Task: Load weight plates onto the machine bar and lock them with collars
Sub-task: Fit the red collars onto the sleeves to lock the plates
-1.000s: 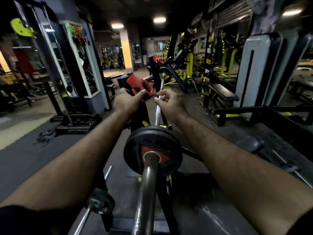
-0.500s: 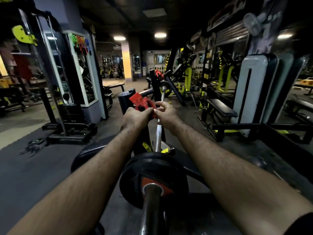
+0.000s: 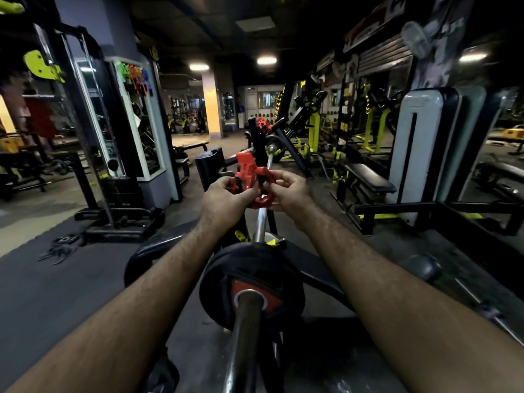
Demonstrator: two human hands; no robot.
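In the middle of the frame both hands hold a red clamp collar [image 3: 253, 185]; the left hand [image 3: 226, 198] wraps its fingers round the left side, and the right hand [image 3: 289, 191] pinches the ring part on the right; both grips are pressed tight on it. The collar is up in the air, just in front of the thin steel bar [image 3: 262, 219], and I cannot tell if the ring is round the bar or only near it. Its lever sticks up, so it looks open.

The collar looks like hard plastic; light, stiff, not slippery; good to hold by the ring with one hand and the lever with the other. Snapping the lever down will likely need a firm squeeze.

Lower in the frame a black weight plate [image 3: 252, 282] with a red middle sits on the thick sleeve [image 3: 241, 344]; it looks heavy and round, best held by the rim with two hands. Another red collar [image 3: 263, 124] sits far off, above the middle.
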